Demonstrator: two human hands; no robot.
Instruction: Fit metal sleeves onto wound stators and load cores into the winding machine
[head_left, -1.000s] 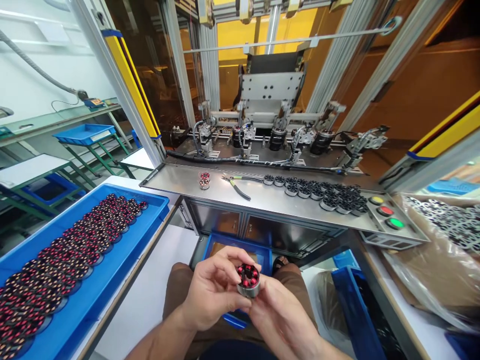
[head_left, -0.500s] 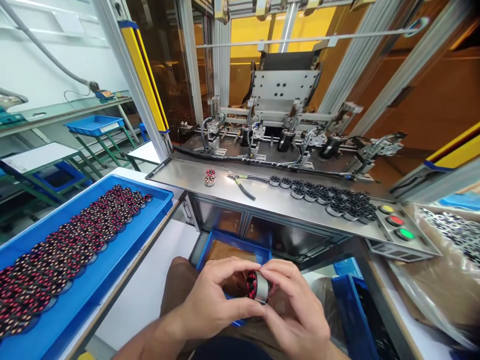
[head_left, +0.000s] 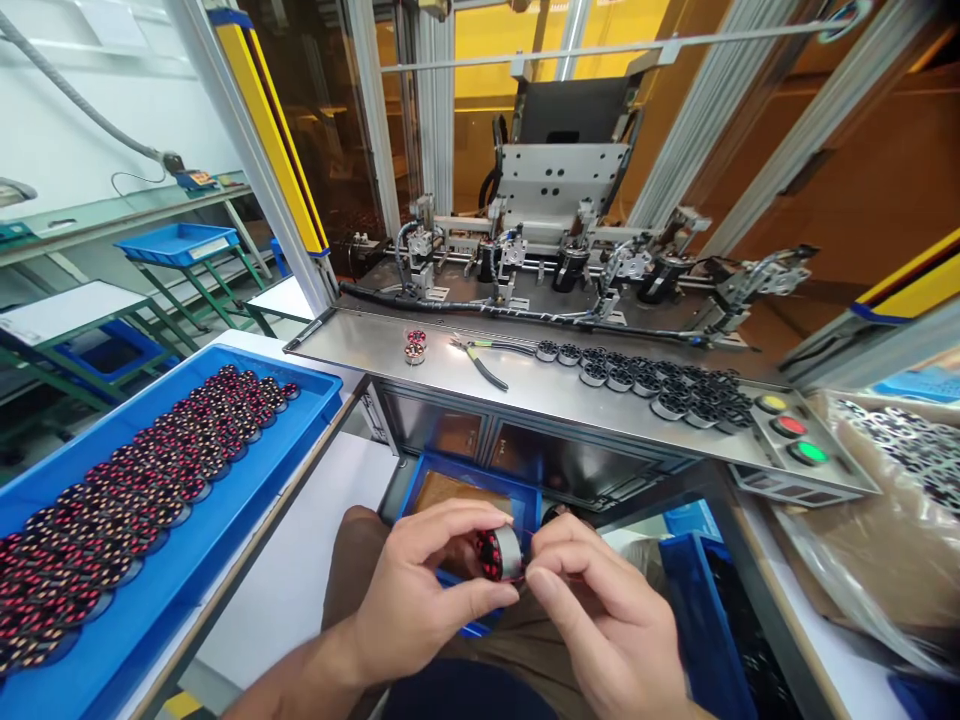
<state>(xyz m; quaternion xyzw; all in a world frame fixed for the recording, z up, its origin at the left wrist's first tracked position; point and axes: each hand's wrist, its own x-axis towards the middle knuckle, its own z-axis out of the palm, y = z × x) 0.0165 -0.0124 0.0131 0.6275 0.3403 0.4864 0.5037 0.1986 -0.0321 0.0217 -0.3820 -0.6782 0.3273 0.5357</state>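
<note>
My left hand point(head_left: 420, 580) grips a round motor part point(head_left: 508, 553) between thumb and fingers above my lap. This part has a silver metal ring and a black face with red bits turned to the left. At its right side, my right hand point(head_left: 600, 600) has thumb and fingertips pinched together. Thin strands seem to run from the part toward that pinch, but what the fingertips hold is too small to make out. On the metal ledge ahead lie two red-and-copper motor parts point(head_left: 415, 348) and pliers with green-black handles point(head_left: 484, 366).
Rows of black-and-silver rings point(head_left: 645, 375) cover the ledge's right half, beside a button box point(head_left: 832, 475). A blue tray point(head_left: 300, 425) of wound motor parts stands left. Behind the ledge is a machine point(head_left: 559, 185) with clamps. A bag-lined box of metal rings point(head_left: 900, 440) stands right.
My right hand has drawn off the ring's edge slightly to the right and now pinches beside it. The left hand keeps the part, moved a little left and up. The view has shifted slightly.
</note>
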